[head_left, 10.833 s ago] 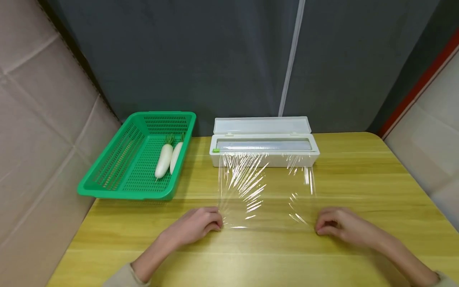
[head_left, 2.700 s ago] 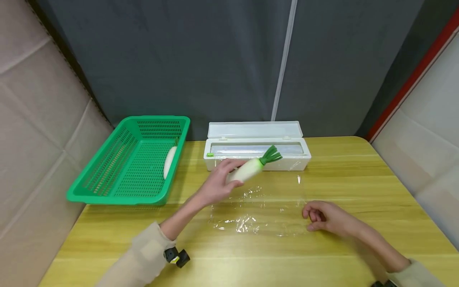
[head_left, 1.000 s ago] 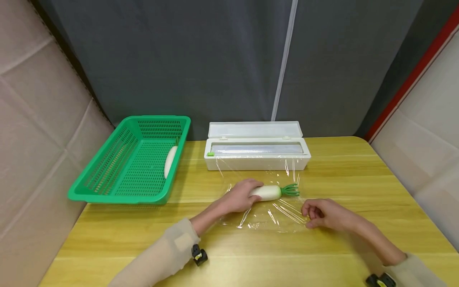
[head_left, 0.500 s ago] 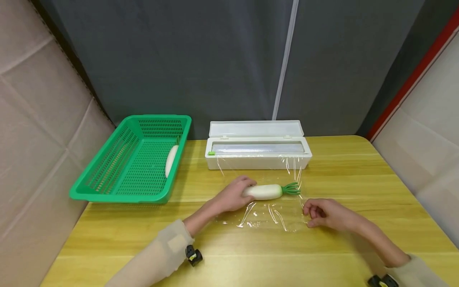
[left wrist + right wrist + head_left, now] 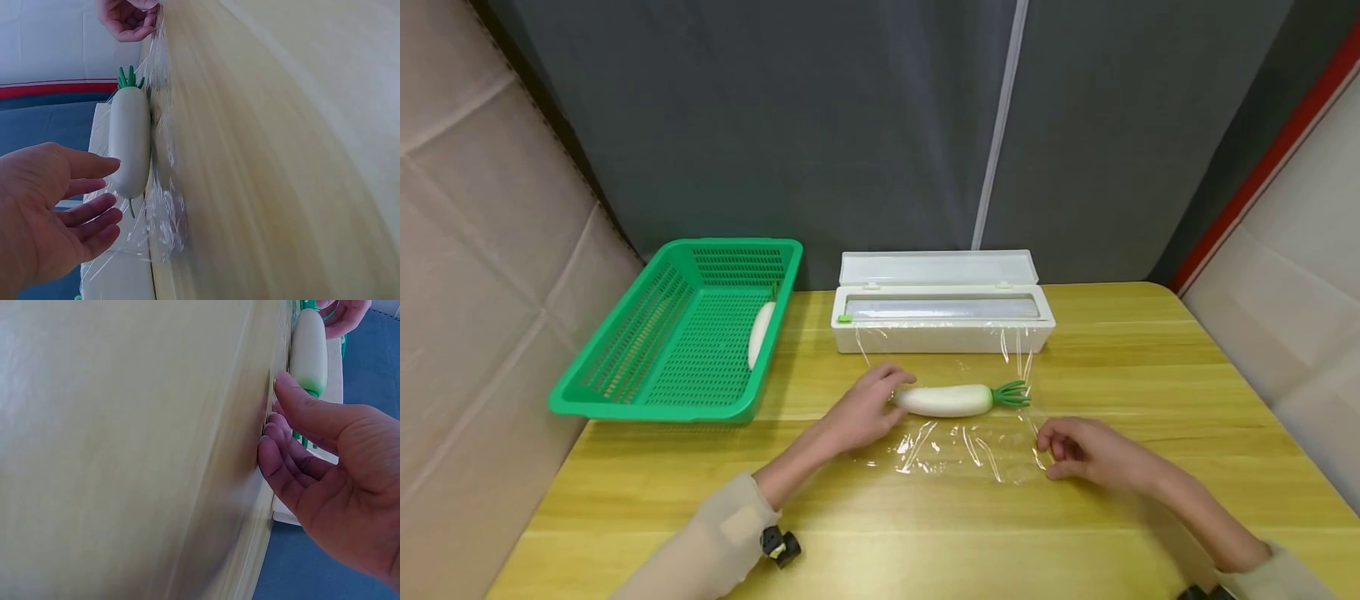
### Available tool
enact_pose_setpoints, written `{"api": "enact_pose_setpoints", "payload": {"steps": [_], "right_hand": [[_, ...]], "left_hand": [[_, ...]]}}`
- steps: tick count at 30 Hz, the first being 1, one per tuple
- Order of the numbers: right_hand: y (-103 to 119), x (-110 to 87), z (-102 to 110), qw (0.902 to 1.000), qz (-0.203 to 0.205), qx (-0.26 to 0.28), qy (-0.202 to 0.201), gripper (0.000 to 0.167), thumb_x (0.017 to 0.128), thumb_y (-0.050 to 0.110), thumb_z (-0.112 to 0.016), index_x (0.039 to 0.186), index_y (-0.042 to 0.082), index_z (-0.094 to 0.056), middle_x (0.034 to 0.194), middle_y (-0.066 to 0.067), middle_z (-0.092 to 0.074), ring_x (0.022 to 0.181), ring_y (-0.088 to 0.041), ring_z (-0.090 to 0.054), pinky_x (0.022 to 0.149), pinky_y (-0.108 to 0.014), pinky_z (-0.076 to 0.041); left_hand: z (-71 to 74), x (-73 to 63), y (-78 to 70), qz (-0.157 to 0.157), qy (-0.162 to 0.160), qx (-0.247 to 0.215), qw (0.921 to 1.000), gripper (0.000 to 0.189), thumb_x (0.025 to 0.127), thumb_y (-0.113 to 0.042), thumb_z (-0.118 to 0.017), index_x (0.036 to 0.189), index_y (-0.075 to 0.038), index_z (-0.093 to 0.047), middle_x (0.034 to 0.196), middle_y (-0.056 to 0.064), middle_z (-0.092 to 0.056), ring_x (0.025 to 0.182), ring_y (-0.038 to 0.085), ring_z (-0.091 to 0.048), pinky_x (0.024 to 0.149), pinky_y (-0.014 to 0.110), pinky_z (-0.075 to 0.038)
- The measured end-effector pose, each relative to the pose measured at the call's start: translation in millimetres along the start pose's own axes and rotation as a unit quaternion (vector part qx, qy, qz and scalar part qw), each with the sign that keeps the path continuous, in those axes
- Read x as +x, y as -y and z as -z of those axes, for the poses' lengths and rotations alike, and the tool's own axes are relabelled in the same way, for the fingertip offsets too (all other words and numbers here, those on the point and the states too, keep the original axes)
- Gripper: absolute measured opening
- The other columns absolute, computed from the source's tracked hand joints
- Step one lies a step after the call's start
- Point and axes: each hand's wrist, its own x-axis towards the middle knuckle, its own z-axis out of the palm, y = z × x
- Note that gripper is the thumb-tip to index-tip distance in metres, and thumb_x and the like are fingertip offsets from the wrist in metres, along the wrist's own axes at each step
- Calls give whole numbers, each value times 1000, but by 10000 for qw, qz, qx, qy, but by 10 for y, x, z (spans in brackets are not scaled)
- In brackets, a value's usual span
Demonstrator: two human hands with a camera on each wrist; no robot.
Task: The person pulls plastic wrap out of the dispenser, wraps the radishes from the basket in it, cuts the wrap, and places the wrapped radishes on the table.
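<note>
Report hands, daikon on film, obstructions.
Left hand loose by daikon root end. Right hand at cling film edge, grip unclear. Daikon on wrinkled film. Nothing visibly blocking.

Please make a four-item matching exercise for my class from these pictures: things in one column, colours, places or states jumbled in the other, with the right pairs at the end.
Things
1. basket
2. dispenser box
3. plastic film
4. radish outside the basket

Descriptions
A. lies on a see-through sheet, near the left hand
B. white, with its lid open
C. green, with a second radish inside
D. clear and shiny, with creases

Right pairs: 1-C, 2-B, 3-D, 4-A
</note>
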Motion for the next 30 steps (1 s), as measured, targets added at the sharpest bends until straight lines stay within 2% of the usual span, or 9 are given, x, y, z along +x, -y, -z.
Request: {"api": "enact_pose_setpoints", "payload": {"steps": [8, 12, 15, 20, 26, 30], "right_hand": [[44, -40, -9, 9999, 110, -108, 3, 22, 89, 18, -79, 99, 12, -61, 80, 13, -53, 73, 0, -50, 61, -22, -46], [52, -70, -20, 9996, 192, -187, -9, 23, 88, 20, -80, 99, 13, -60, 80, 15, -51, 73, 1, -49, 61, -21, -45], [49, -96, -29, 9991, 344, -243, -56, 24, 87, 21, -80, 99, 13, -61, 81, 14, -52, 73, -1, -50, 61, -21, -45], [31, -128, -45, 9975, 601, -338, -122, 27, 84, 21, -83, 99, 14, -60, 83, 9, -54, 73, -4, -51, 60, -22, -46], [4, -140, -45, 9975, 593, -373, -72, 26, 85, 19, -82, 98, 16, -60, 85, 10, -53, 74, -3, -50, 59, -22, -47], [3, -143, -51, 9966, 656, -476, -141, 24, 86, 14, -81, 96, 17, -60, 84, 12, -53, 74, -1, -49, 59, -21, -46]], "left_hand": [[143, -199, 48, -46, -372, 35, 9993, 43, 91, -6, -74, 132, -4, -62, 131, 11, -57, 124, 28, -54, 105, 43, -46], [201, -314, 73, 70, -351, 87, 9993, 35, 90, -7, -75, 124, -6, -66, 126, 9, -59, 119, 27, -56, 101, 42, -49], [235, -402, 113, 120, -160, 96, 9998, 27, 90, -7, -75, 116, -7, -69, 117, 5, -60, 113, 23, -58, 97, 39, -52], [278, -543, 192, 173, 361, -12, 9992, 19, 90, -12, -75, 108, -8, -70, 108, 0, -60, 103, 20, -61, 92, 36, -54], [284, -671, 278, 206, 911, -197, 9954, 22, 89, -23, -79, 107, -12, -70, 105, -5, -60, 98, 15, -60, 90, 32, -54], [288, -707, 302, 240, 1128, -217, 9931, 24, 86, -26, -81, 104, -14, -71, 103, -6, -58, 98, 15, -58, 91, 32, -53]]}}
